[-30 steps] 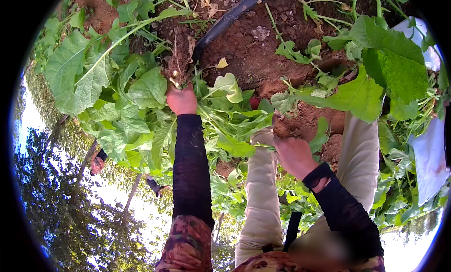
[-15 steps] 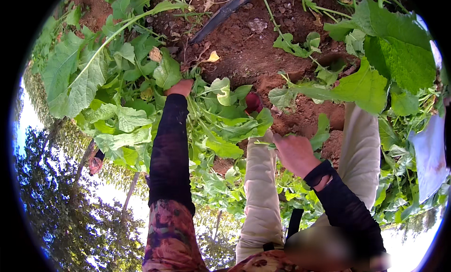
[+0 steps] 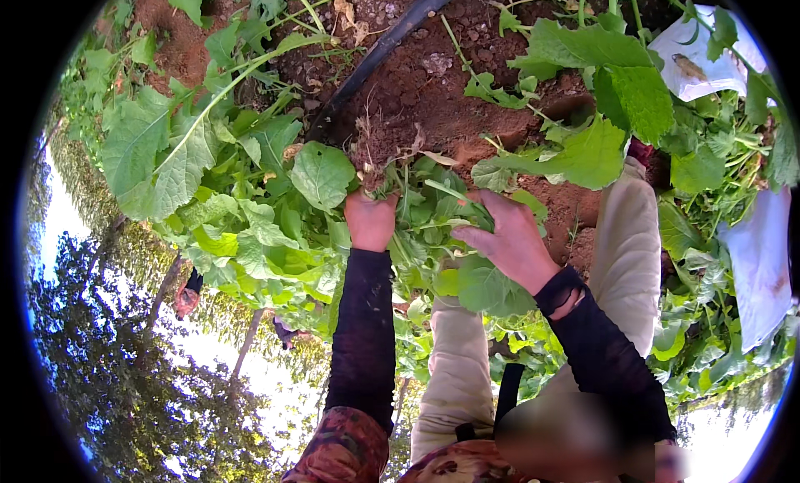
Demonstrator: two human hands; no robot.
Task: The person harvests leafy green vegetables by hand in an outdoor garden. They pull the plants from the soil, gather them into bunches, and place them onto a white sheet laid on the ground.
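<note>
My left hand (image 3: 369,223) is closed round the base of a leafy green plant (image 3: 323,176), and thin pale roots with soil stick out above the fist. To its right, my right hand (image 3: 512,240) has thumb and fingers apart beside the plant's stems and leaves (image 3: 492,287). A green stalk (image 3: 446,191) reaches toward its index finger; whether the fingertips touch it I cannot tell. Dark sleeves cover both forearms.
Reddish soil (image 3: 400,100) lies ahead, crossed by a black hose (image 3: 383,50). Large leaves (image 3: 575,141) stand at the right, near white plastic sheets (image 3: 758,266). My light-trousered legs (image 3: 625,241) are below. Another person's arm (image 3: 188,295) shows at far left.
My left hand has moved right, bringing the plant with its roots showing. My right hand has moved slightly up and left, its fingers opening from a pinch.
</note>
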